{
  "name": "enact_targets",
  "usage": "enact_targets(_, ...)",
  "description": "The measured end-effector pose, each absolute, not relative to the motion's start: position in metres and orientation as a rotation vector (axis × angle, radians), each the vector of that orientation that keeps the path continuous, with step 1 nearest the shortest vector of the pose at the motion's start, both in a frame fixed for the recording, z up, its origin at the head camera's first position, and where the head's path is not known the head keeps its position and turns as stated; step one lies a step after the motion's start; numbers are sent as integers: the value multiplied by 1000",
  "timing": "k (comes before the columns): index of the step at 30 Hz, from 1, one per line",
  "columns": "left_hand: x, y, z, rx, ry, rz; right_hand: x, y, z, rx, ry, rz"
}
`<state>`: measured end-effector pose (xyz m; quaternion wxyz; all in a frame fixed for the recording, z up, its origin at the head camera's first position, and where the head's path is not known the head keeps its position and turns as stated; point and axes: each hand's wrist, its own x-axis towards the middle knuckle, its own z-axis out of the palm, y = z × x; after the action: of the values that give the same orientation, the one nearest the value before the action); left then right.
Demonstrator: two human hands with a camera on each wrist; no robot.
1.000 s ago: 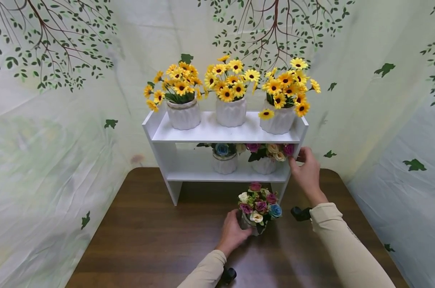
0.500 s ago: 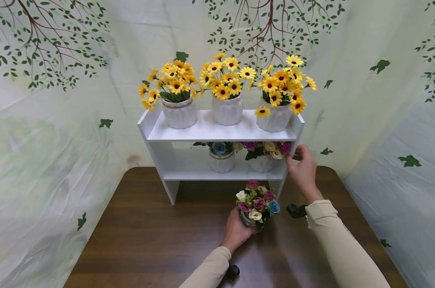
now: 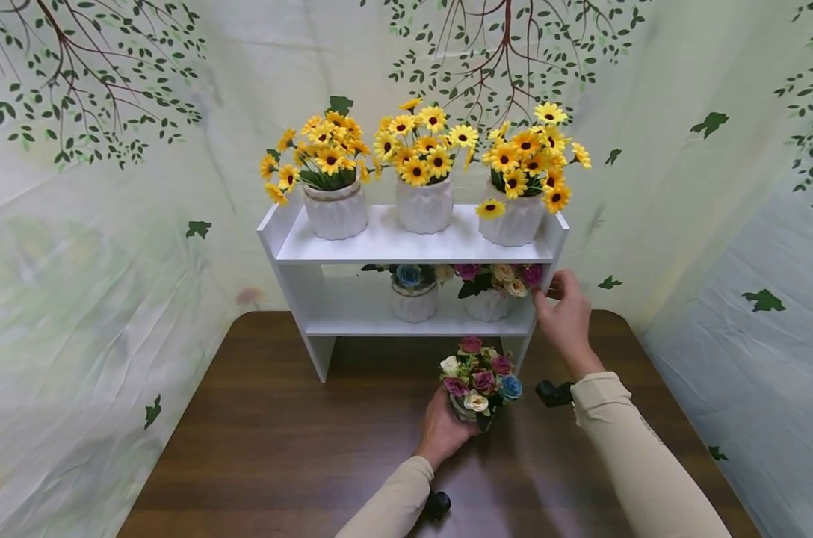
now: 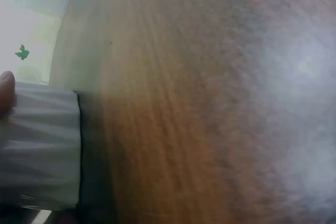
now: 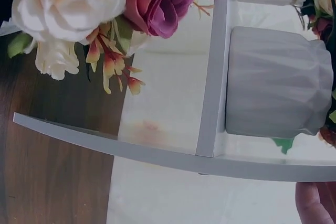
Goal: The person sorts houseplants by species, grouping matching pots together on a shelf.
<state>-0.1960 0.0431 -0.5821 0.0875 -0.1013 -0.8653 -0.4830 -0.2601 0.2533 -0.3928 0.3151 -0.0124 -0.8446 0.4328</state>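
My left hand (image 3: 443,430) grips a pot of artificial roses (image 3: 480,381), purple, cream and blue, in front of the shelf's right half. In the left wrist view its pale ridged pot (image 4: 42,145) shows at the left edge with a fingertip on it. My right hand (image 3: 568,321) holds the right side panel of the white two-tier shelf (image 3: 353,329), thumb at its front edge. The right wrist view shows that side panel (image 5: 157,157) with a finger (image 5: 311,203) against it. Two rose pots, one with a blue rose (image 3: 415,305) and one at right (image 3: 487,306), stand on the lower tier.
Three white pots of yellow daisy-like flowers (image 3: 335,213) line the upper tier. The shelf stands at the back of a brown wooden table (image 3: 279,448). Behind hangs a pale cloth (image 3: 144,261) printed with branches and leaves. Dark wrist devices (image 3: 553,394) are on both arms.
The left hand has come a little farther around the rose pot, which has shifted slightly toward the shelf. The right hand stays at the shelf's side. The head view has shifted slightly.
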Motion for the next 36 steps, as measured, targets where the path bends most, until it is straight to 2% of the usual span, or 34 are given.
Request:
enact_targets(10,-173,3,-583,-357,-2563,-1489,-261,253,-392,-29,-2210,1095)
enact_targets(16,-163,-33,-560,-321,-2527,-1390,-261,251,-392,-43,-2212,1085)
enact_targets(28,-165,-91,-503,-300,-2409,-1426,-260,252,-394,-49,-2218,1097)
enact_targets(36,-165,-120,-490,-361,-2281,-1357,-257,252,-391,-44,-2218,1116)
